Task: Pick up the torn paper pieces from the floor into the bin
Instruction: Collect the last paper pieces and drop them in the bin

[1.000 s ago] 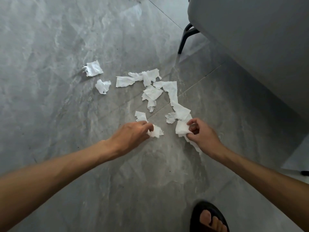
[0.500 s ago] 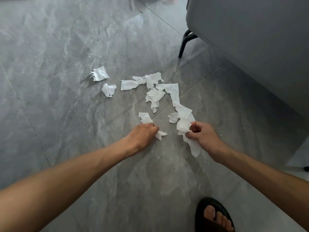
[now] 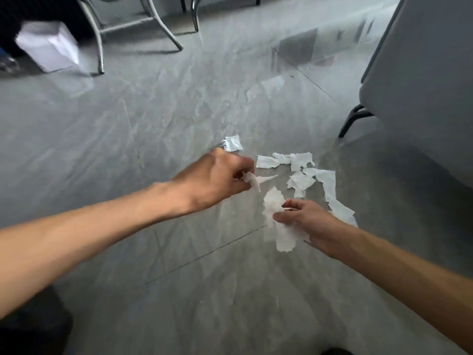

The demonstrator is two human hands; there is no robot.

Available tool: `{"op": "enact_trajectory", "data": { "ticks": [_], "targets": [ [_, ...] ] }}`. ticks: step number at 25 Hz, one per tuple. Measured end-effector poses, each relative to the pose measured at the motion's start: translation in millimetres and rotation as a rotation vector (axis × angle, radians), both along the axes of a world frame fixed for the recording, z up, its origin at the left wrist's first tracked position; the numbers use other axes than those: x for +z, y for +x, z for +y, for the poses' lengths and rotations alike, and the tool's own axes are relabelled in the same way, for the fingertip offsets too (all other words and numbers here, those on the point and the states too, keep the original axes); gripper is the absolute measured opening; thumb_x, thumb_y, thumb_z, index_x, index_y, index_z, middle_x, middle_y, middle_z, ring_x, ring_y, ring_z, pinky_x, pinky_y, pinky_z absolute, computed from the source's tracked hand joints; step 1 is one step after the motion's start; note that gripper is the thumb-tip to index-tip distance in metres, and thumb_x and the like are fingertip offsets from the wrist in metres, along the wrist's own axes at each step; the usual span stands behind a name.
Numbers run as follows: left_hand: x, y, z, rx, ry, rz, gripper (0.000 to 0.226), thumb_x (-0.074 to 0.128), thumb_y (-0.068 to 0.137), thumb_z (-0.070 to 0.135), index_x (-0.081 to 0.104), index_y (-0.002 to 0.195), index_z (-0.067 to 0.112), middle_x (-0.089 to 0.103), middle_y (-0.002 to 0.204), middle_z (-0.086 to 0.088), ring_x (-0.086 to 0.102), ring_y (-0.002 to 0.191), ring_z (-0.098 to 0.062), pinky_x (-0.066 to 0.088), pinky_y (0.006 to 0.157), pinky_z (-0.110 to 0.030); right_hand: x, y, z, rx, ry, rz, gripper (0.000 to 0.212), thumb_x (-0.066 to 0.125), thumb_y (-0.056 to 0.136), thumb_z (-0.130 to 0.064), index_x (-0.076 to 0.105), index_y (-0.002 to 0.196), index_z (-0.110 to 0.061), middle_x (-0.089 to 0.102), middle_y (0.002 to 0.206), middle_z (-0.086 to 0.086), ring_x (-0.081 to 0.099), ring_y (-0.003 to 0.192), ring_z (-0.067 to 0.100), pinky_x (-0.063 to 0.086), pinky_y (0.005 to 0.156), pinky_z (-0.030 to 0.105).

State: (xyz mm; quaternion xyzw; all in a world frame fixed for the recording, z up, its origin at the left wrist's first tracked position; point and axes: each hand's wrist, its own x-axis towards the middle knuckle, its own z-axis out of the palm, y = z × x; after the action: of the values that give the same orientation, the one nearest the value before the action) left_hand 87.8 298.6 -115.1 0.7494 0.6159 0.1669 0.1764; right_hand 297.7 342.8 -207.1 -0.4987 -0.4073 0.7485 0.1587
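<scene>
My left hand (image 3: pixel 217 178) is lifted off the grey floor, its fingers pinched on small torn white paper pieces (image 3: pixel 253 181). Lower right of it, my right hand (image 3: pixel 308 222) grips a bunch of white paper pieces (image 3: pixel 279 221) that hangs below the fingers. Several torn pieces (image 3: pixel 302 172) still lie on the floor beyond both hands, with one separate piece (image 3: pixel 232 143) further back. A white bin (image 3: pixel 50 46), blurred, stands at the far left.
A grey upholstered seat (image 3: pixel 422 78) with a black leg (image 3: pixel 352 119) fills the right side. Metal chair legs (image 3: pixel 99 42) stand at the back next to the bin. Something dark (image 3: pixel 35 324) sits at the lower left.
Both hands have come up off the floor with paper in them. The view has tilted up and the bin and chair legs have come into sight.
</scene>
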Motion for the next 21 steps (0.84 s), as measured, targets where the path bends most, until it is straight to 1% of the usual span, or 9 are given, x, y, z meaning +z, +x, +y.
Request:
{"op": "enact_trajectory", "data": {
  "ticks": [4, 6, 9, 12, 14, 16, 18, 20, 21],
  "targets": [
    [46.2, -65.7, -63.9, 0.242, 0.078, -0.026, 0.005, 0.071, 0.079, 0.019, 0.068, 0.077, 0.021, 0.058, 0.058, 0.005, 0.048, 0.054, -0.003, 0.036, 0.053, -0.014, 47.4, -88.3, -8.6, 0.285, 0.071, 0.05, 0.014, 0.064, 0.082, 0.003, 0.063, 0.079, -0.01, 0.064, 0.062, -0.001, 0.058, 0.047, 0.006, 0.044, 0.043, 0.016],
    [59.5, -104.4, -106.3, 0.388, 0.075, 0.008, 0.006, 0.072, 0.076, 0.015, 0.069, 0.075, 0.021, 0.06, 0.057, 0.004, 0.048, 0.054, -0.003, 0.036, 0.053, -0.014, 67.9, -135.0, -19.6, 0.464, 0.117, 0.07, 0.009, 0.062, 0.083, 0.002, 0.064, 0.085, -0.007, 0.064, 0.066, 0.002, 0.059, 0.055, 0.011, 0.046, 0.05, 0.02],
    [65.7, -156.8, -175.8, 0.645, 0.047, 0.039, 0.009, 0.073, 0.074, 0.015, 0.069, 0.073, 0.023, 0.062, 0.057, 0.006, 0.049, 0.054, -0.002, 0.037, 0.053, -0.013, 90.0, -201.6, -44.8, 0.669, 0.14, 0.095, 0.017, 0.06, 0.084, 0.003, 0.061, 0.099, -0.003, 0.062, 0.079, 0.011, 0.059, 0.066, 0.02, 0.05, 0.058, 0.027],
    [58.2, -205.4, -255.5, 0.947, 0.05, 0.106, 0.003, 0.074, 0.074, 0.023, 0.071, 0.073, 0.024, 0.061, 0.055, 0.009, 0.05, 0.054, -0.003, 0.036, 0.053, -0.013, 103.0, -275.3, -90.0, 0.853, 0.195, 0.111, 0.012, 0.061, 0.083, 0.003, 0.063, 0.093, -0.003, 0.063, 0.084, 0.014, 0.06, 0.07, 0.021, 0.05, 0.065, 0.03],
    [43.7, -230.6, -305.0, 1.135, 0.029, 0.182, 0.008, 0.073, 0.074, 0.027, 0.069, 0.071, 0.021, 0.06, 0.055, 0.004, 0.054, 0.055, -0.007, 0.038, 0.053, -0.018, 108.7, -321.0, -127.3, 0.935, 0.227, 0.121, 0.012, 0.063, 0.082, 0.002, 0.066, 0.092, -0.003, 0.065, 0.085, 0.014, 0.062, 0.074, 0.023, 0.052, 0.068, 0.031],
    [22.2, -248.2, -346.8, 1.289, -0.074, 0.227, 0.016, 0.071, 0.076, 0.027, 0.064, 0.068, 0.017, 0.061, 0.058, -0.003, 0.058, 0.063, -0.022, 0.043, 0.058, -0.033, 109.9, -359.9, -165.6, 0.984, 0.213, 0.148, 0.012, 0.063, 0.082, 0.003, 0.066, 0.092, 0.0, 0.064, 0.086, 0.015, 0.062, 0.076, 0.024, 0.054, 0.071, 0.033],
    [-2.0, -256.9, -375.9, 1.37, -0.203, 0.209, 0.016, 0.069, 0.078, 0.023, 0.062, 0.066, 0.015, 0.062, 0.062, -0.007, 0.06, 0.071, -0.03, 0.043, 0.061, -0.037, 107.2, -388.0, -196.4, 1.016, 0.198, 0.179, 0.008, 0.063, 0.081, 0.004, 0.065, 0.083, -0.004, 0.064, 0.085, 0.016, 0.062, 0.074, 0.025, 0.055, 0.074, 0.036],
    [-24.3, -260.2, -403.8, 1.404, -0.364, 0.164, 0.01, 0.067, 0.079, 0.021, 0.069, 0.079, 0.011, 0.068, 0.074, -0.011, 0.063, 0.079, -0.031, 0.048, 0.069, -0.038, 100.8, -410.0, -227.5, 1.046, 0.207, 0.194, 0.01, 0.066, 0.079, 0.004, 0.064, 0.08, -0.006, 0.065, 0.086, 0.017, 0.062, 0.075, 0.027, 0.057, 0.078, 0.04],
    [-33.2, -259.9, -415.9, 1.414, -0.444, 0.129, 0.015, 0.067, 0.08, 0.021, 0.071, 0.091, 0.011, 0.071, 0.082, -0.012, 0.066, 0.083, -0.028, 0.051, 0.074, -0.037, 97.0, -417.9, -241.7, 1.058, 0.229, 0.196, 0.011, 0.067, 0.078, 0.003, 0.064, 0.079, -0.007, 0.066, 0.082, 0.015, 0.062, 0.07, 0.025, 0.059, 0.07, 0.036]
  ]
}}
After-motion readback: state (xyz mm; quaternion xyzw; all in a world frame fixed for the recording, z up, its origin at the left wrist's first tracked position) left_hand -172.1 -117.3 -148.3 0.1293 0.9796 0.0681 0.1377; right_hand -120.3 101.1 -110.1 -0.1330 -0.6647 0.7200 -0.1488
